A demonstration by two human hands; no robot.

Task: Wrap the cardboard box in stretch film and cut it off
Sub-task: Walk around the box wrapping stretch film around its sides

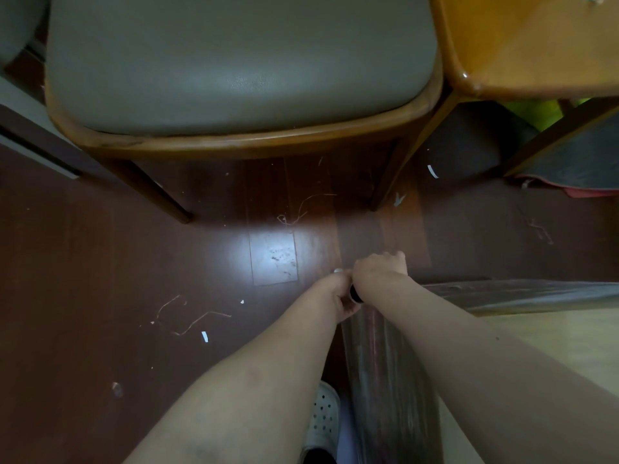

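The wrapping step looks to be under way: film is already stretched over the cardboard box (pixel 552 349) at the lower right of the frame, and both hands meet at its near-left corner, just below centre. The left hand (pixel 338 296) curls its fingers round the dark end of the film roll (pixel 355 294), which peeks out between the two wrists. The right hand (pixel 382 267) reaches across above it, knuckles up, fingers bent downward; what they hold is hidden, so I cannot tell whether they grip the roll or only the film. A sheet of stretch film (pixel 392 380) runs from the hands down toward the bottom edge, and another band lies along the box's top edge toward the right.

The next move, as I judge it, calls for carrying the roll on round the box while keeping the film taut, or for parting it if enough turns are on. No cutting tool shows. A chair (pixel 234 78) stands above on the floor (pixel 100 262).
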